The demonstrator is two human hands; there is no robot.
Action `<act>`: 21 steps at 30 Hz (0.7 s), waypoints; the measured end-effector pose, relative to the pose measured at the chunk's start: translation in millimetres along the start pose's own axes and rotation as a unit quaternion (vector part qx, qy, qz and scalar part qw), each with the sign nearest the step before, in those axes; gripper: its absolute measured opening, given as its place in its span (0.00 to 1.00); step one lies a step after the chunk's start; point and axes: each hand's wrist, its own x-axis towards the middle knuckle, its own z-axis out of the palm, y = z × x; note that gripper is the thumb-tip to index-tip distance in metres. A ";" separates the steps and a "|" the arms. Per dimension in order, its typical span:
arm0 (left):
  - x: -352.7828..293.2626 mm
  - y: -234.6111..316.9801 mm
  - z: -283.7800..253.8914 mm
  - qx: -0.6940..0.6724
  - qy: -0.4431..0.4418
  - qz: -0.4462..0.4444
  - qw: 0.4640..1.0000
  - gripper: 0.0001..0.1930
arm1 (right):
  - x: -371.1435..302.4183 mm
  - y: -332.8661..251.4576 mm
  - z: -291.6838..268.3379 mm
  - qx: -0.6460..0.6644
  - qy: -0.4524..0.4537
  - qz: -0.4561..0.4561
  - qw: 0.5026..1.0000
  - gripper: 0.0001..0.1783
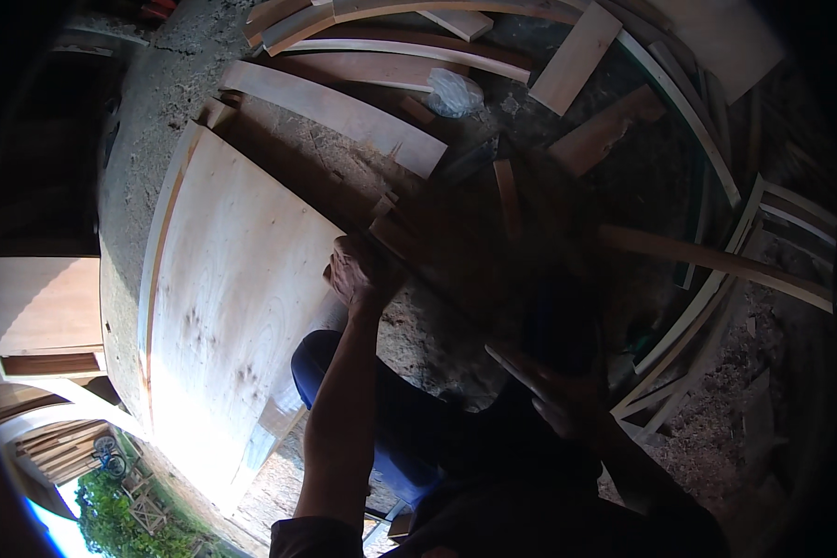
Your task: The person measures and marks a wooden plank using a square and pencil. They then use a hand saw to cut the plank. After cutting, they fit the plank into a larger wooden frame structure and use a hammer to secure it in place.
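Observation:
A large pale wooden panel [228, 251] with a curved left edge lies tilted on my left. At its right-hand corner, my left hand [355, 270] is closed, fingers curled over the edge. Beside those knuckles sit small brown wood blocks [393, 228] in shadow. My right hand [572, 407] is low on the right, in deep shade. It is closed round a long, narrow, flat piece [513, 365] that points up and left; the dark hides what kind it is.
Curved wooden strips [418, 54] and a short board [577, 58] lie at the far side, near a crumpled clear plastic bag [455, 93]. A curved board [344, 112] lies beyond the panel. More frames [707, 307] stand on the right. Shavings cover the floor [688, 437].

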 end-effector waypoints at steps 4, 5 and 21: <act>-3.5 15.2 0.6 -0.005 -0.014 0.009 1.000 0.30 | 23.7 30.6 46.2 0.026 0.084 -0.047 0.995 0.39; -5.7 21.3 -3.2 -0.006 -0.020 0.014 1.000 0.30 | 35.1 52.5 73.5 0.027 0.023 0.013 0.999 0.37; -13.6 -28.7 6.5 -0.037 -0.010 0.169 0.985 0.53 | 48.4 64.0 -41.9 -0.183 0.216 -0.161 0.946 0.21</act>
